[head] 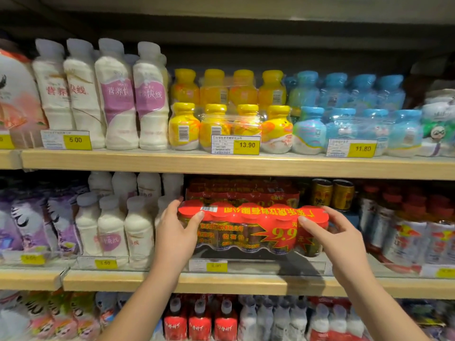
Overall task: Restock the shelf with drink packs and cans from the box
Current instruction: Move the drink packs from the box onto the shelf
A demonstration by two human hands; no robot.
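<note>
A shrink-wrapped red drink pack (251,228) with yellow writing and a "9.9" burst sits at the front of the middle shelf (221,283). My left hand (176,233) grips its left end, thumb on the top. My right hand (337,236) holds its right end with fingers curled over the top corner. A second red pack (242,191) stands behind it, further in. Two gold cans (331,194) stand at the back right of it. The box is not in view.
White milk bottles (113,227) crowd the pack's left side, and red-capped bottles (403,230) its right. The upper shelf (236,163) carries white, yellow and blue bottle packs close overhead. A lower shelf holds red and white bottles (199,318).
</note>
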